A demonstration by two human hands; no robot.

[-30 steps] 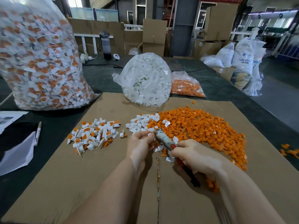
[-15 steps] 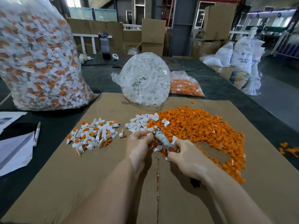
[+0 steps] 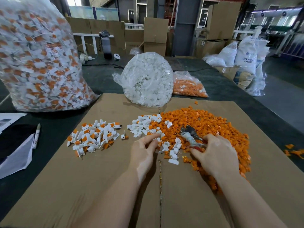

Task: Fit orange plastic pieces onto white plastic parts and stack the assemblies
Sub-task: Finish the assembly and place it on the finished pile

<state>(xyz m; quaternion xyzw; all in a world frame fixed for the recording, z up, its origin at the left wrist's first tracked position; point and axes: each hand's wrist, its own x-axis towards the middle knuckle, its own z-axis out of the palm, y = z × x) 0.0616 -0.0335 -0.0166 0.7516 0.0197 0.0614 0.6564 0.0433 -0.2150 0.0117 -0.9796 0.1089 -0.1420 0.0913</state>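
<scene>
right grip [image 3: 213, 153] clenched around a worn hand tool [image 3: 190, 137], its head lying on the heap of orange pieces [image 3: 205, 122]; left grip [image 3: 144, 148] pinching a small white part [image 3: 158, 142] at the edge of the loose white parts [image 3: 143, 125]. both lie on cardboard [image 3: 98, 186] covering the tabletop [image 3: 222, 84]. finished assemblies [image 3: 93, 137] are piled to the left. step in hand: apparently selecting parts for one fitting. the next move calls for aligning an orange piece with the white part.
</scene>
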